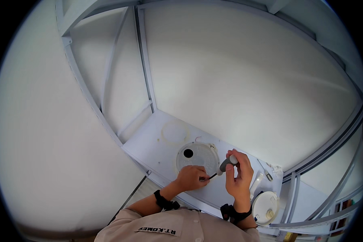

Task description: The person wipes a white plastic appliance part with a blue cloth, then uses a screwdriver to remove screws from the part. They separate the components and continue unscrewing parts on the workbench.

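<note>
My right hand [240, 177] is wrapped round the grey and white handle of a screwdriver [225, 164]. Its dark shaft slants down to the left, toward the fingertips of my left hand [191, 178]. Those fingers are pinched together at the shaft's tip; whether they grip the tip itself or a small part there is hidden. Just beyond my left hand lies a round, whitish translucent disc-shaped housing [203, 157] with a black circle [188, 153] on it. The left hand overlaps the housing's near edge.
A thin pale yellowish ring [162, 133] lies farther back on the white tabletop [145, 141]. To the right are a slim tool [268, 175] and a white round cover [261, 205] with a yellowish piece on it. White frame posts [147, 68] and pale panels surround the table.
</note>
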Demonstrator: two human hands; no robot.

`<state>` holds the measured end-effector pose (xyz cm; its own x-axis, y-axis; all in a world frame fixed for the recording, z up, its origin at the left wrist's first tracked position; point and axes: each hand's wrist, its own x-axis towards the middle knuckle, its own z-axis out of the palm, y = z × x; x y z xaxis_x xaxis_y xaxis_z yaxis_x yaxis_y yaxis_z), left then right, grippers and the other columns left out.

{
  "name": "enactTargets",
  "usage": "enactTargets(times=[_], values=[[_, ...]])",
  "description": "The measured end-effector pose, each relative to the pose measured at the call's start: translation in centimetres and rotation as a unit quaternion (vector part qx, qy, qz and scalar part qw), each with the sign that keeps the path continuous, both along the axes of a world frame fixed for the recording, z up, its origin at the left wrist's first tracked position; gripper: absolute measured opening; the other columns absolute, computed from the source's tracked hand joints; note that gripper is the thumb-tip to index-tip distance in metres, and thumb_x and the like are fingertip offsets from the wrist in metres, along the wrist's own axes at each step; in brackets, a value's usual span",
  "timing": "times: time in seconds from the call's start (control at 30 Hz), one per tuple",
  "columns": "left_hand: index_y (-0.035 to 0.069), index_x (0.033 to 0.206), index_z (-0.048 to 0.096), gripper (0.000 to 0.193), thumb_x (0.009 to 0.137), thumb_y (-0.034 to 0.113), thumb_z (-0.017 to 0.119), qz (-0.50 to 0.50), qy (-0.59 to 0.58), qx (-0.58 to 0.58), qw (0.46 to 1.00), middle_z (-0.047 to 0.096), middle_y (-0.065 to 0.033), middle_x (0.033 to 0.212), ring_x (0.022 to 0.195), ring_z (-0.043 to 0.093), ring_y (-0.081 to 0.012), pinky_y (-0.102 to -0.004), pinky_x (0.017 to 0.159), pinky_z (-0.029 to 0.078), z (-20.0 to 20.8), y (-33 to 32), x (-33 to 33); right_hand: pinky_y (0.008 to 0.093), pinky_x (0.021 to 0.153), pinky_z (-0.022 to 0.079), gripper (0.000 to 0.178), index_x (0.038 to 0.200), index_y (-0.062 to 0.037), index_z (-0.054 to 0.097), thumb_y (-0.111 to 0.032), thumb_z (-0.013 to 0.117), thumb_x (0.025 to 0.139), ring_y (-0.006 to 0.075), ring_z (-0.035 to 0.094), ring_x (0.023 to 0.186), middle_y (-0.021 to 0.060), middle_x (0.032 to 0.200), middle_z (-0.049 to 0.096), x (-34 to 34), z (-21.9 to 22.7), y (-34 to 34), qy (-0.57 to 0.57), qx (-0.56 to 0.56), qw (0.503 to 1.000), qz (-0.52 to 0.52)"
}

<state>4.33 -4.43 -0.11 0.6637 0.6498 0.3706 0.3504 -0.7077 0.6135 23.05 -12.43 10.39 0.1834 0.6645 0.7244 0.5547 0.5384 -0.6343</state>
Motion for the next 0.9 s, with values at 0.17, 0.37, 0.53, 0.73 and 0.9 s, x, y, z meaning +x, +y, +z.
enactTargets(times=[0.17,0.37,0.53,0.73,0.9], values=[[0.015,0.088,0.084,0.012,0.083,0.025,0.082,0.004,-0.007,0.001,1.000,0.076,0.0022,0.085,0.075,0.073,-0.0232,-0.0363,0.066,0.058,-0.5,0.0,-0.1,0.0370,0.089,0.057,0.048,0.131,0.0013,0.070,0.007,0.075,0.084,0.0299,0.071,0.100,0.0186,0.115,0.072,-0.9,1.7,0.0,-0.065,0.061,0.996,-0.003],[0.014,0.086,0.084,0.012,0.083,0.025,0.082,0.003,0.020,0.004,1.000,0.075,0.0021,0.085,0.075,0.073,-0.0236,-0.0370,0.066,0.057,-0.3,0.3,-0.1,0.0418,0.098,0.056,0.053,0.141,-0.0002,0.064,-0.001,0.075,0.089,0.0326,0.070,0.102,0.0219,0.120,0.072,0.2,-1.2,-0.1,0.040,-0.029,0.998,0.043],[0.013,0.086,0.083,0.012,0.083,0.025,0.082,-0.004,0.008,-0.005,1.000,0.075,0.0015,0.084,0.074,0.073,-0.0241,-0.0372,0.065,0.057,-0.5,0.3,-0.1,0.0435,0.098,0.056,0.049,0.140,0.0014,0.064,0.000,0.074,0.091,0.0350,0.071,0.105,0.0222,0.119,0.072,-0.3,0.2,0.0,-0.054,0.021,0.995,0.086],[0.013,0.086,0.084,0.013,0.084,0.025,0.080,-0.011,-0.015,-0.010,1.000,0.073,0.0015,0.083,0.074,0.072,-0.0261,-0.0387,0.065,0.056,-0.3,0.3,-0.2,0.0413,0.095,0.056,0.048,0.134,0.0029,0.068,0.002,0.077,0.087,0.0333,0.070,0.105,0.0191,0.116,0.070,0.3,-1.1,0.0,-0.019,-0.007,1.000,0.020],[0.014,0.087,0.084,0.012,0.084,0.025,0.080,-0.011,-0.016,-0.026,0.999,0.073,0.0020,0.083,0.073,0.071,-0.0253,-0.0382,0.064,0.056,-0.2,0.2,-0.1,0.0361,0.090,0.057,0.049,0.130,0.0020,0.071,0.006,0.079,0.082,0.0285,0.069,0.098,0.0157,0.112,0.068,-0.1,-0.4,0.6,0.005,0.037,0.997,0.069]])
